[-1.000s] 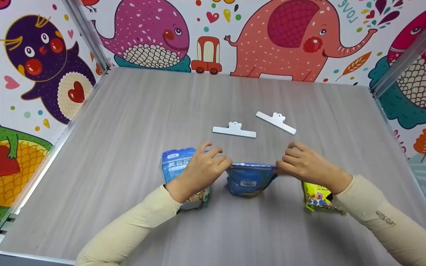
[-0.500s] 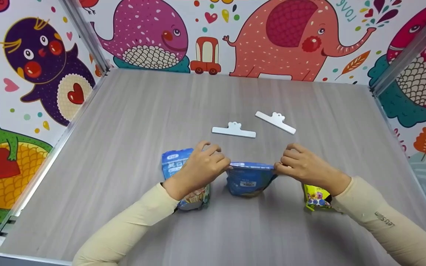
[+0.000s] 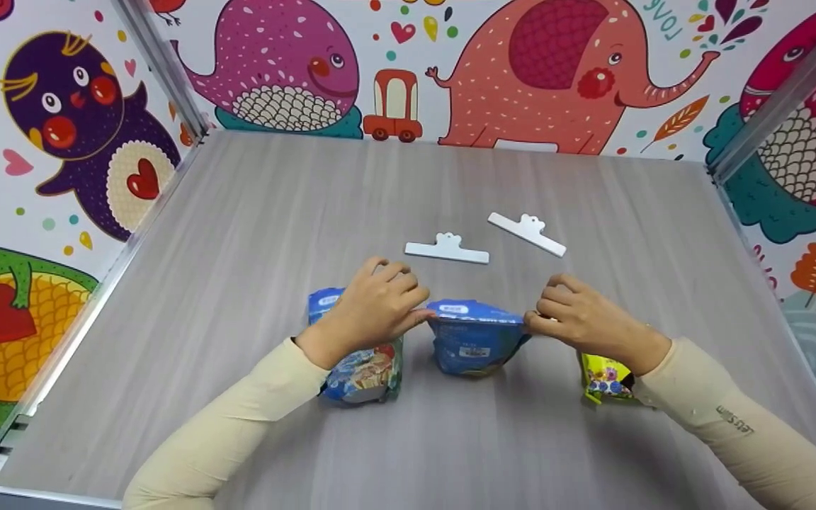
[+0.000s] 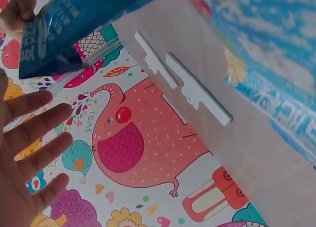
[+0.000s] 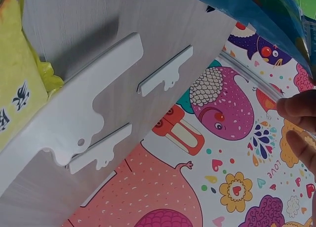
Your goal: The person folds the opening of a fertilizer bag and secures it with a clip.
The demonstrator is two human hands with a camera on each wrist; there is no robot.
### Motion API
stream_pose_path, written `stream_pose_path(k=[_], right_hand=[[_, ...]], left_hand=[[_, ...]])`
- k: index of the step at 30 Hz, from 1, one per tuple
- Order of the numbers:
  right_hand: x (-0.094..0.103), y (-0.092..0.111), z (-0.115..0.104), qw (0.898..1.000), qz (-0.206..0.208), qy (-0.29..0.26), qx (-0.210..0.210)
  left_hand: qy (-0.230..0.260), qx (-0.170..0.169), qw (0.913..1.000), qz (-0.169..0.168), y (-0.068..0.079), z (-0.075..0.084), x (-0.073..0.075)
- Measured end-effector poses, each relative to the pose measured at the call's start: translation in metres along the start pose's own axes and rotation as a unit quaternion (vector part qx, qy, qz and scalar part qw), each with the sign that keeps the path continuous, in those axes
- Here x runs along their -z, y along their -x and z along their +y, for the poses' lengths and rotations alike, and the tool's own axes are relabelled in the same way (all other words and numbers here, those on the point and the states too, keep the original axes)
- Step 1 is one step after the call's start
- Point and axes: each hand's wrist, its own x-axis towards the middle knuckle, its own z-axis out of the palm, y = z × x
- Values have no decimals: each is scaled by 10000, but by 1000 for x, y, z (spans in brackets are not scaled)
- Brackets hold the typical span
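A blue food bag point(image 3: 475, 347) stands upright mid-table, its top edge tipped back. At its right corner my right hand point(image 3: 578, 315) pinches the edge between thumb and fingers; the right wrist view shows these fingers point(image 5: 301, 108) at the bag's edge. My left hand point(image 3: 380, 301) has its thumb at the left corner, while its other fingers are raised. In the left wrist view those fingers point(image 4: 47, 150) are spread apart, off the bag point(image 4: 74, 29). Another blue bag point(image 3: 365, 375) lies partly hidden under the left hand. A yellow bag point(image 3: 606, 375) sits below the right wrist.
Two white bag clips, one straight point(image 3: 447, 248) and one slanted point(image 3: 528, 232), lie beyond the hands. A third white clip point(image 5: 74, 108) shows near the yellow bag in the right wrist view. Patterned walls point(image 3: 415, 42) and metal posts point(image 3: 167, 67) bound the table.
My left hand has loosened its pinch and moved slightly left and up, fingers lifting. The bag's top edge has spread and tipped back. The right hand keeps its place.
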Motion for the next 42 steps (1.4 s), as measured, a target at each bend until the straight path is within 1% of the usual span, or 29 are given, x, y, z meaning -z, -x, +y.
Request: stream_pose_path(k=[4, 7, 11, 14, 19, 25, 30, 33, 36, 39, 42], right_hand=[[0, 0, 0, 10000, 25, -10, -6], [0, 0, -1, 10000, 18, -21, -17], [0, 0, -2, 10000, -27, -57, -37], [1, 0, -2, 10000, -57, -51, -40], [0, 1, -3, 9999, -64, -109, -69], [-1, 1, -2, 9998, 50, -194, -91], [-1, 1, -1, 9997, 61, -212, -104], [1, 0, -1, 9997, 20, -213, -134], [1, 0, -1, 9998, 2, -176, -131], [1, 0, -1, 9998, -30, -155, -144], [2, 1, -2, 9997, -77, -147, -165]], left_hand=[[-8, 30, 9998, 211, -4, -8, 2], [-100, 41, 9994, 327, -7, -14, 1], [-205, 118, 9992, 312, -9, -20, -3], [-219, 233, 9993, 218, -11, -25, -7], [-206, 492, 9985, -110, -17, -31, -10], [1, 832, 9953, -501, -27, -38, -16], [-207, 952, 9919, -821, -37, -43, -24], [-307, 1068, 9872, -1142, -44, -47, -30], [-305, 1247, 9798, -1535, -51, -50, -37], [-241, 1417, 9716, -1880, -56, -53, -46], [-153, 1553, 9645, -2128, -60, -56, -56]])
